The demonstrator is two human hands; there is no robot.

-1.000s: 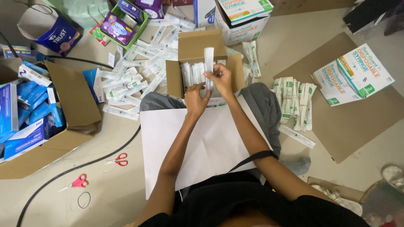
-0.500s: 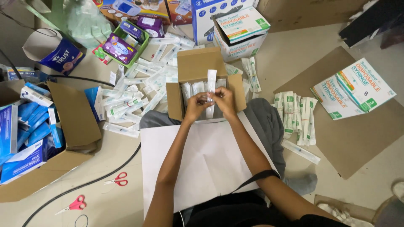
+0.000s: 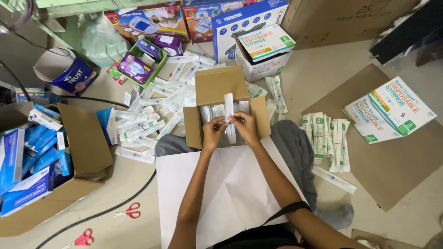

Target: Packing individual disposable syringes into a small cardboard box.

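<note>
A small open cardboard box [image 3: 215, 86] stands on the floor in front of me, with several white wrapped syringe packets upright inside it. Both hands are at its near edge. My left hand [image 3: 213, 132] and my right hand [image 3: 245, 127] pinch one long white syringe packet [image 3: 228, 102] between them, and the packet sticks up over the box. A large white sheet of paper [image 3: 230, 184] lies across my lap under my forearms.
Loose syringe packets [image 3: 147, 115] lie scattered left of the box; a bundled stack [image 3: 325, 138] lies to the right. Printed syringe cartons [image 3: 390, 108] rest on flat cardboard. A big carton with blue boxes [image 3: 32, 152] is at left. Two red scissors [image 3: 129, 212] and a black cable lie near.
The view has tilted, so everything sits lower in frame. My left hand rose from the box's contents to join the right hand on the packet, which now stands lower over the box.
</note>
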